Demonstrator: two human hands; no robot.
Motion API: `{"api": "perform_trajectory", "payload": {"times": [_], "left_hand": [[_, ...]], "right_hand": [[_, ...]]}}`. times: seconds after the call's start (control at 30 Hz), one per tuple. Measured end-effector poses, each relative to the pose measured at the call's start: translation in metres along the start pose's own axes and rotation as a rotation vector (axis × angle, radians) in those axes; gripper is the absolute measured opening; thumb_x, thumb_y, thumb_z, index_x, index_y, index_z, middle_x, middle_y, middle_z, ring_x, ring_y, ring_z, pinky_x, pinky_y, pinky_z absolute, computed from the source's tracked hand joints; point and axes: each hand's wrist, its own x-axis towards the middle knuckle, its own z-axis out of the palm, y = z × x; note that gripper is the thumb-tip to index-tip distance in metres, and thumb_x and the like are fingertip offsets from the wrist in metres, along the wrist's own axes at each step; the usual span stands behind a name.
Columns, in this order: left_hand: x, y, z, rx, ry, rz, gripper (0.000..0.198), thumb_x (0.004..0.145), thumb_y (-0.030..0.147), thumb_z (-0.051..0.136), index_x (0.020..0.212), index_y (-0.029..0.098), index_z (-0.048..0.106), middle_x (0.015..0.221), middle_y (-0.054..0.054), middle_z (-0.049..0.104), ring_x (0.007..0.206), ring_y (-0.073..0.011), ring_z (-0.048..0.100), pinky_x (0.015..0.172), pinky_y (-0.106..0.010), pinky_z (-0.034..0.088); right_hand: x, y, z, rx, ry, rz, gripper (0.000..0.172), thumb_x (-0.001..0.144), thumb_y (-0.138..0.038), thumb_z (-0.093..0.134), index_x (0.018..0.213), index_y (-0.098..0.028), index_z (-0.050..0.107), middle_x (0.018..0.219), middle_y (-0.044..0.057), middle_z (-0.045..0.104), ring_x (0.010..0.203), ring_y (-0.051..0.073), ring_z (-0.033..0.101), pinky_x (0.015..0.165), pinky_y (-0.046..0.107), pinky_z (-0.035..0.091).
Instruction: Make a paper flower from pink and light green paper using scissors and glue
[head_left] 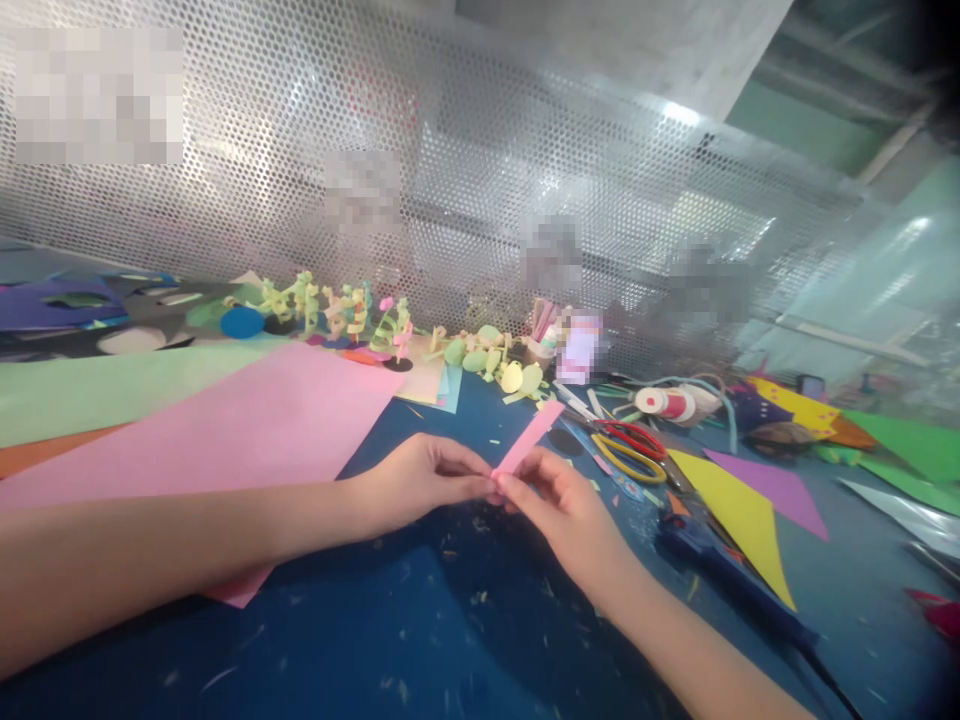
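A narrow pink paper strip [534, 435] is pinched at its lower end between the fingertips of both hands, its free end slanting up to the right. My left hand [420, 485] comes in from the left, thumb and fingers closed on the strip. From the right, my right hand [559, 500] grips it at the same spot with thumb and forefinger. The strip's lower end is partly hidden by the fingers. Under my left forearm lies a large pink paper sheet [277, 420].
On the blue table [360, 640] lie yellow-handled scissors [630, 460], red-handled scissors [634, 438], a blue glue gun [735, 580] and yellow paper [739, 510]. Small paper figures [352, 308], a thread spool [666, 403] and a phone [580, 346] stand near a perforated metal panel [480, 180].
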Motion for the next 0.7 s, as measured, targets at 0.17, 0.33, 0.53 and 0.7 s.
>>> {"api": "perform_trajectory", "payload": {"times": [0.17, 0.33, 0.53, 0.7], "left_hand": [[-0.0013, 0.0018, -0.0003, 0.093, 0.038, -0.014, 0.024, 0.076, 0.038, 0.062, 0.081, 0.017, 0.07, 0.081, -0.002, 0.072, 0.078, -0.0143, 0.065, 0.074, -0.021, 0.047], [-0.0023, 0.0032, 0.0008, 0.201, 0.061, 0.0, 0.023, 0.076, 0.038, 0.061, 0.079, 0.016, 0.068, 0.077, -0.002, 0.07, 0.072, -0.0137, 0.063, 0.068, -0.021, 0.046], [-0.0036, 0.0026, 0.0015, 0.254, 0.072, 0.032, 0.02, 0.077, 0.035, 0.06, 0.078, 0.017, 0.068, 0.075, -0.001, 0.069, 0.07, -0.0134, 0.062, 0.066, -0.021, 0.045], [-0.0039, 0.0046, 0.0003, 0.132, 0.089, -0.004, 0.025, 0.076, 0.039, 0.06, 0.082, 0.016, 0.067, 0.077, -0.003, 0.07, 0.076, -0.0157, 0.063, 0.072, -0.024, 0.046]], "right_hand": [[0.0016, 0.0019, -0.0016, -0.064, -0.005, 0.012, 0.018, 0.08, -0.035, 0.057, 0.078, -0.017, 0.056, 0.076, 0.001, 0.059, 0.071, 0.014, 0.057, 0.068, 0.026, 0.046], [0.0024, 0.002, -0.0029, -0.104, -0.013, 0.027, 0.022, 0.08, -0.038, 0.057, 0.079, -0.016, 0.058, 0.076, 0.002, 0.061, 0.071, 0.015, 0.057, 0.068, 0.027, 0.046], [0.0023, 0.0023, -0.001, -0.15, -0.009, 0.036, 0.023, 0.08, -0.039, 0.056, 0.074, -0.017, 0.058, 0.07, 0.001, 0.06, 0.065, 0.014, 0.056, 0.063, 0.025, 0.046], [0.0007, 0.0032, -0.0016, -0.14, 0.086, -0.088, 0.017, 0.079, -0.035, 0.059, 0.085, -0.02, 0.054, 0.082, 0.002, 0.061, 0.077, 0.016, 0.06, 0.066, 0.027, 0.05]]}}
